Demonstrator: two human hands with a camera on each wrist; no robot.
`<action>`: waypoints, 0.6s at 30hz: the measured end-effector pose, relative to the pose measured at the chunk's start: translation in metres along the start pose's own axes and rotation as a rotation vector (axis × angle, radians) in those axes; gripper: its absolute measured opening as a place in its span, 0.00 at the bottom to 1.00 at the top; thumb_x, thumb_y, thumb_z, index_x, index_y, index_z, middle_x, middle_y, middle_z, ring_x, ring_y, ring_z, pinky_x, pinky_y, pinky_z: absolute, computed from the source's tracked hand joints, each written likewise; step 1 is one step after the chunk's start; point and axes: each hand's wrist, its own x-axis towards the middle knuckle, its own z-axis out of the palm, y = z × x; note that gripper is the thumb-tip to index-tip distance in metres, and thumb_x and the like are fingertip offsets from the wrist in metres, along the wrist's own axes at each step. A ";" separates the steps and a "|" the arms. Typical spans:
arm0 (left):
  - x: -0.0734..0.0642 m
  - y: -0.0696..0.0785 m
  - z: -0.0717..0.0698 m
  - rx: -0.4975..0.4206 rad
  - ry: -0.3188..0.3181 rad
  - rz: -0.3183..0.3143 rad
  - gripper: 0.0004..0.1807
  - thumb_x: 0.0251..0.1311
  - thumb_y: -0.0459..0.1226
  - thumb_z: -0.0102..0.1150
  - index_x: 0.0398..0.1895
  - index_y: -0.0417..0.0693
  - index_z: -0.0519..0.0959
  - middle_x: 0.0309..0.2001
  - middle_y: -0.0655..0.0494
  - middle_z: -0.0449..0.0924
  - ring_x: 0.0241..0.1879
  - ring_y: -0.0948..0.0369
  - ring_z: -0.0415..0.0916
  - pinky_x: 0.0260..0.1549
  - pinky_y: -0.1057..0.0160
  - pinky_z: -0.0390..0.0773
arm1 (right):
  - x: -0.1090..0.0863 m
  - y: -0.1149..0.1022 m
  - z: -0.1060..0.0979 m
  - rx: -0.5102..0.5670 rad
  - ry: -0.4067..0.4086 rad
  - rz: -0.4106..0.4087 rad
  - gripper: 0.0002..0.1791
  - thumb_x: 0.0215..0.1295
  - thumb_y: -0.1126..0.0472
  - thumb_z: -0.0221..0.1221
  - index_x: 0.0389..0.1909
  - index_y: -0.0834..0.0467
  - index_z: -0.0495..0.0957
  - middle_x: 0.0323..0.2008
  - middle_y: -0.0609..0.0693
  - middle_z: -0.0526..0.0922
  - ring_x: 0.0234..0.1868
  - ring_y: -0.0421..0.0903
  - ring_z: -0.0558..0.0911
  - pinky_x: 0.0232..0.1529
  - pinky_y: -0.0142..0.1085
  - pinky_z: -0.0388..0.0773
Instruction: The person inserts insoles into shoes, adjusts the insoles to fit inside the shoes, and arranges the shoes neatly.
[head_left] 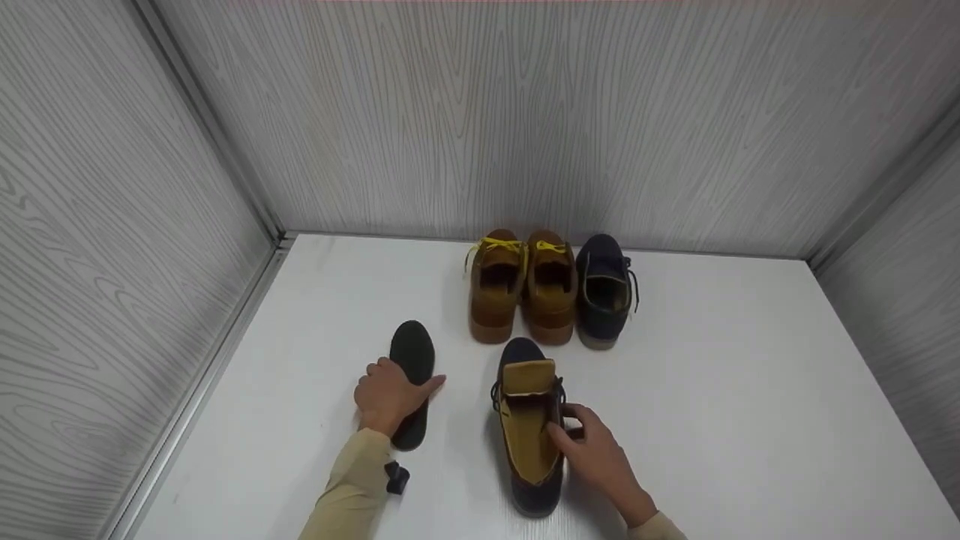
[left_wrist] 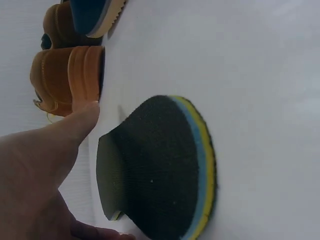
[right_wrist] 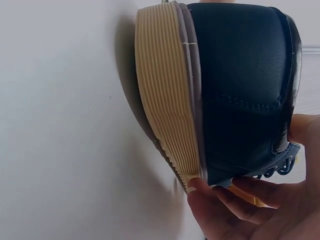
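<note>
A dark insole (head_left: 412, 346) lies on the white table at the left, its edge layered blue and yellow in the left wrist view. My left hand (head_left: 388, 396) is over it, thumb stretched out to the right and fingers at its left edge. Right of that stands a navy lace-up shoe (head_left: 535, 498), toe pointing away, tongue folded back and tan lining showing. My right hand (head_left: 600, 454) grips its right side, thumb inside the collar. From the right wrist view, the fingers press the outer side near the ribbed cream sole (right_wrist: 165, 85).
A pair of brown shoes with yellow laces, the left one (head_left: 491, 311) and the right one (head_left: 550, 311), stands near the back wall. Beside them is another navy shoe (head_left: 598, 322). Wood-grain panels (head_left: 465, 120) enclose the table (head_left: 720, 405) at the back and sides.
</note>
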 end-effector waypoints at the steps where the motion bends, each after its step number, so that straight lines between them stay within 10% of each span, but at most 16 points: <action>1: 0.002 0.000 0.001 0.020 -0.009 -0.004 0.58 0.39 0.74 0.56 0.47 0.23 0.69 0.35 0.36 0.72 0.35 0.44 0.75 0.31 0.49 0.76 | 0.000 0.000 0.000 0.000 0.001 0.003 0.30 0.65 0.43 0.56 0.60 0.58 0.70 0.56 0.54 0.75 0.47 0.48 0.80 0.46 0.45 0.76; 18: 0.003 -0.006 -0.013 -0.171 -0.074 -0.028 0.36 0.43 0.59 0.65 0.39 0.33 0.77 0.29 0.46 0.78 0.27 0.52 0.76 0.24 0.53 0.74 | 0.000 0.003 -0.001 0.030 -0.015 -0.009 0.30 0.65 0.43 0.56 0.61 0.56 0.70 0.58 0.55 0.74 0.49 0.49 0.79 0.46 0.46 0.76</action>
